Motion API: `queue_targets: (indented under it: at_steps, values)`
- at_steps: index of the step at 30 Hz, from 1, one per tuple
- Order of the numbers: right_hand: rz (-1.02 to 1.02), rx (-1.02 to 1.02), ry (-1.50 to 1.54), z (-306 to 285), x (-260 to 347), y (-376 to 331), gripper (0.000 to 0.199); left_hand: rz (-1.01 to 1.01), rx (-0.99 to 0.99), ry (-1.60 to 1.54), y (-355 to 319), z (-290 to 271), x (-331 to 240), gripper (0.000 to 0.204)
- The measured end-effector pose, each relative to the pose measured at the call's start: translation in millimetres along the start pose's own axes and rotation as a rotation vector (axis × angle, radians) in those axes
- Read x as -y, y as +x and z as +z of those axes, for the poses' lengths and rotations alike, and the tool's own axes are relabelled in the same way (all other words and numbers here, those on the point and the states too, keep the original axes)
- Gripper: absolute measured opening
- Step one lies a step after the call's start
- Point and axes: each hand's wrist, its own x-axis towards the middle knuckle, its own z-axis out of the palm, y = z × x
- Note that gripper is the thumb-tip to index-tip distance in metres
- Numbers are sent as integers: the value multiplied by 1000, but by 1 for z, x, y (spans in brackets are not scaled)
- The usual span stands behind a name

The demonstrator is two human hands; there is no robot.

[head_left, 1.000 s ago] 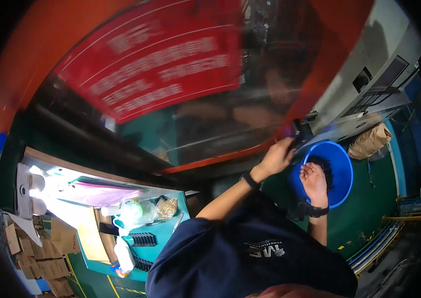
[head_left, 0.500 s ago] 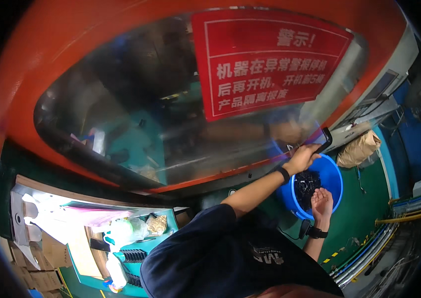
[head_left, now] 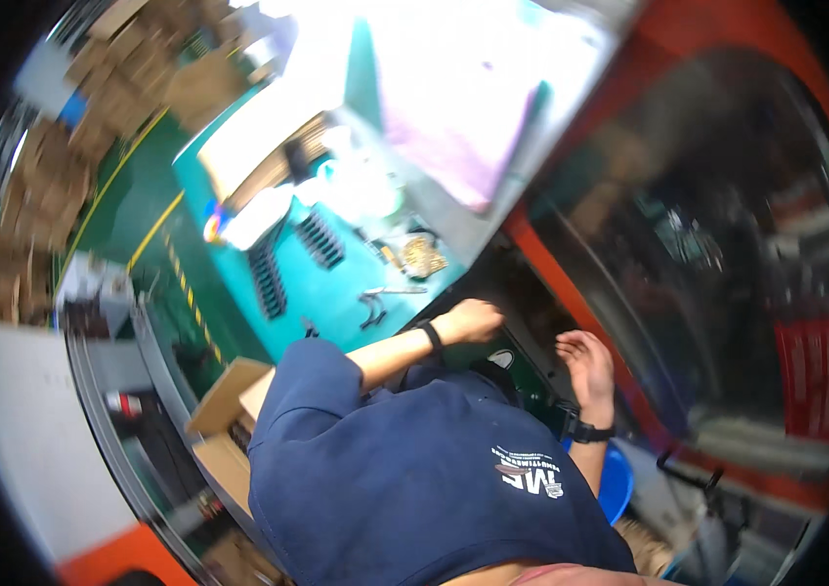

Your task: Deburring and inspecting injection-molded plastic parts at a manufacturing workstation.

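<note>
My left hand is off the near right corner of a teal-topped table, its fingers curled in and nothing visible in them. Farther right, beside the orange machine, my right hand is raised with loosely bent fingers, holding nothing. On the table closest to my left hand lie a slim metal hand tool and black curved parts. A clear bag of gold-coloured small pieces sits behind them. Two rows of black parts stand farther left.
The orange machine's windowed door stands at the right. A blue bucket is partly hidden below my right forearm. An open cardboard box is at my left. A white bottle lies on the table; stacked cartons stand beyond.
The view has swung left from the machine door to the table. My left hand has left the black door handle and curled in. My right hand is no longer over the bucket.
</note>
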Motion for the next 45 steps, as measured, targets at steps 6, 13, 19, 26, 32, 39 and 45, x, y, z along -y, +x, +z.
queue_targets:
  at_steps: [6,13,19,26,32,39,45]
  values:
    - [430,387,-251,122,-96,134,19,-759,-109,-118,-185,67,6,27]
    - [489,270,-478,167,-222,284,22,-1421,-399,-644,-265,176,-72,29]
    - [592,355,-610,178,-223,282,46,-1770,-905,-1016,-286,313,-137,30]
    - [561,753,-663,166,-192,252,40,-2079,-557,-1427,-237,445,-183,30]
    - [619,727,-836,162,-208,234,38,-1833,-369,-933,-196,425,-123,26]
    - [614,632,-784,193,-235,202,37,-1387,-67,-1022,-220,404,-74,35]
    - [598,655,-838,206,-238,192,29,-1278,53,-1192,-190,492,-62,33]
